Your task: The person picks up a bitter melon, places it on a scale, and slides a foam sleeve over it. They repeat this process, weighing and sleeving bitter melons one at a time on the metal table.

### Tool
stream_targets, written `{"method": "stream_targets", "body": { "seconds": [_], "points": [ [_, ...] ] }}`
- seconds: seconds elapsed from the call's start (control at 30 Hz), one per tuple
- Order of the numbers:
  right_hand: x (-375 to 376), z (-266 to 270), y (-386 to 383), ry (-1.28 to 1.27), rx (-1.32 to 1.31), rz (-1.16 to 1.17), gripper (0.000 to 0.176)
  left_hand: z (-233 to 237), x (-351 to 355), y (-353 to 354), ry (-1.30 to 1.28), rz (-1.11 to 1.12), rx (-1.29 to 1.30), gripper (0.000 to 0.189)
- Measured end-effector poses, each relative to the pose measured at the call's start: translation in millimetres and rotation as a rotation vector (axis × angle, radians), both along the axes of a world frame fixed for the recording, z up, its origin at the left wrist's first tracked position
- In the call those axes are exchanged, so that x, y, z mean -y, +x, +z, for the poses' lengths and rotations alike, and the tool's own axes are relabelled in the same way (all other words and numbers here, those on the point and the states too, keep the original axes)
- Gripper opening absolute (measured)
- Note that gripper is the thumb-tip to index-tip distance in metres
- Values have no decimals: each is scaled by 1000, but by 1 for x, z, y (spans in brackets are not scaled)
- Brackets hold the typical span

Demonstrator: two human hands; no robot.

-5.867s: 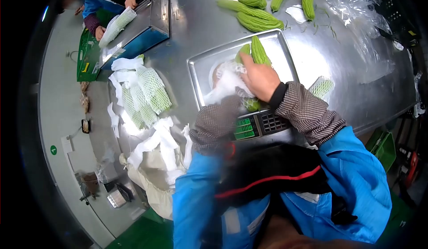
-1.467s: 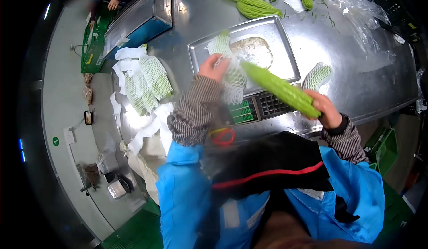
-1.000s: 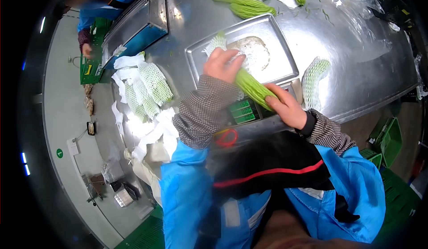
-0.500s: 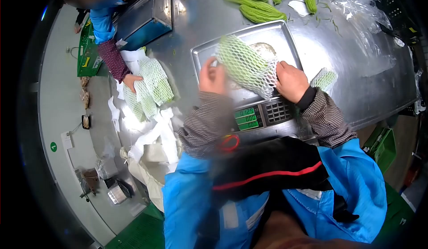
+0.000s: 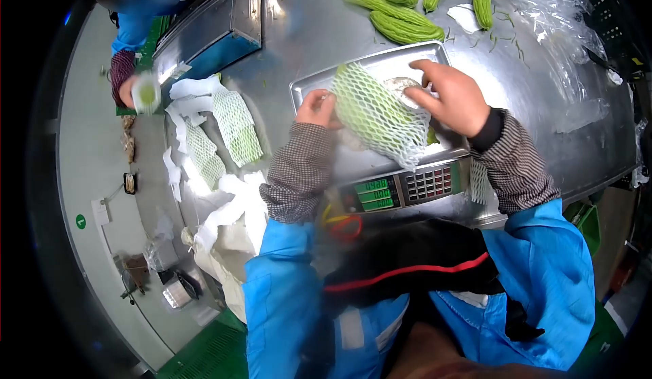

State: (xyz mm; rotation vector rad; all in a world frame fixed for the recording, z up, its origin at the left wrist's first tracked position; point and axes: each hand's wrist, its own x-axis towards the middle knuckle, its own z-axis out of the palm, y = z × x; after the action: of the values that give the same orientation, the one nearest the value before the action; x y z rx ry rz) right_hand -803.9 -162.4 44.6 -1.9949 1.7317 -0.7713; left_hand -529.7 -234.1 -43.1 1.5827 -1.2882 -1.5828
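A white foam net sleeve with bitter melon inside (image 5: 377, 117) lies aslant over the tray of a weighing scale (image 5: 435, 53). At its left edge is my left hand (image 5: 316, 110), fingers curled and pinched on the netting. My right hand (image 5: 454, 99) is over the right side of the tray, thumb and forefinger spread, holding nothing. A bit of green shows under the sleeve's lower right end. The scale's green display (image 5: 374, 194) is lit. Beside my right cuff lies another foam net piece (image 5: 479, 181), partly hidden.
Several bare bitter melons (image 5: 401, 27) lie at the back, near clear plastic film (image 5: 553, 12). Netted packs (image 5: 236, 129) and white strips lie on the left. A co-worker's hand (image 5: 127, 91) holds a blurred netted pack by a green crate. Red-handled scissors (image 5: 348, 228) lie below the scale.
My right hand has let go of the sleeve's right end and lifted with fingers apart. The co-worker's hand has moved up and left with a netted pack. The display reading has changed.
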Motion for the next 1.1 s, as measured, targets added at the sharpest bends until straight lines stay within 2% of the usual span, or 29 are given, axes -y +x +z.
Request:
{"method": "stream_targets", "body": {
  "seconds": [0.03, 0.07, 0.13, 0.17, 0.27, 0.33, 0.43, 0.57, 0.67, 0.7, 0.77, 0.83, 0.87, 0.93, 1.0, 1.03, 1.07, 1.1],
  "points": [
    [6, -15, 7, -100, -25, 52, 49, 2, 0, -2, -26, 23, -37, 24],
    [12, -20, 17, -61, -13, 103, 52, -4, 3, -1, -120, -3, 24, 23],
    [28, -22, 33, -139, 33, 141, 54, -22, 10, 5, -307, -53, 145, 20],
    [43, -25, 38, -127, 21, 136, 53, -15, 7, -2, -325, -16, 2, 17],
    [101, -48, 50, -143, -7, 149, 44, -16, 11, -7, -347, 43, 159, 17],
    [125, -53, 59, -60, -114, 294, 40, -3, 10, -16, -355, 117, 75, 17],
    [130, -46, 71, 63, -193, 307, 41, 8, 10, -22, -422, 156, 34, 18],
    [140, -65, 69, 296, 259, 325, 39, -2, 29, -28, -557, 198, -38, 16],
    [141, -59, 63, 405, 252, 325, 39, -6, 49, -36, -554, 250, 19, 16],
    [141, -62, 61, 306, 219, 369, 41, -15, 60, -40, -572, 293, -38, 16],
    [137, -69, 60, 110, 154, 451, 43, -25, 76, -41, -519, 202, -25, 17],
    [127, -57, 57, 100, 158, 371, 42, -50, 95, -39, -457, 115, 22, 19],
    [122, -52, 55, 93, 159, 333, 42, -46, 94, -38, -369, 38, 66, 23],
    [112, -56, 42, 7, 179, 165, 39, -6, 67, -41, -483, 45, 248, 29],
    [88, -47, 25, -9, 68, 17, 39, -9, 45, -30, -611, 234, 192, 36],
    [72, -41, 14, 80, -48, 23, 41, -12, 33, -17, -544, 266, 172, 42],
    [56, -43, 7, 104, -107, -5, 45, 14, 8, -19, -348, 252, 116, 39],
    [40, -36, 2, 190, -114, 32, 47, 2, -7, -8, -279, 175, 103, 40]
  ]
}}
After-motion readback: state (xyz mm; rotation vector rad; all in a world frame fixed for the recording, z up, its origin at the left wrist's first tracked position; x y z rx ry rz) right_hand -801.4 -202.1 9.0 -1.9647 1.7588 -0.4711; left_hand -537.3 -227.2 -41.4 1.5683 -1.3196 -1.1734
